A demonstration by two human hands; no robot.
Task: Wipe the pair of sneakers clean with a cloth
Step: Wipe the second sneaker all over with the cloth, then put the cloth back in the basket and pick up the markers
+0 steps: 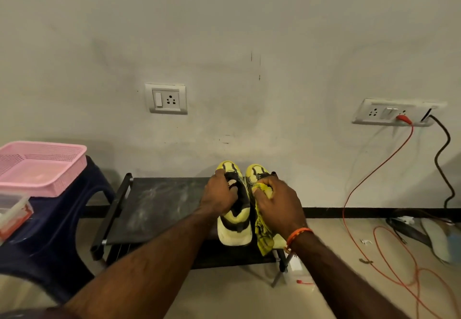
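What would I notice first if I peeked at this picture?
Two bright yellow-and-black sneakers stand side by side on the right end of a low black shelf rack by the wall. The left hand grips one sneaker while the right hand holds a crumpled yellow cloth against the other. A pink plastic basket sits far left.

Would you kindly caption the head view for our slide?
Left hand steadies one yellow sneaker on a black rack; right hand presses a yellow cloth on the other sneaker.

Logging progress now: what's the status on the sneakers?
Left hand grips left sneaker. Right hand presses cloth on right sneaker. Both on rack. Nothing in the way.
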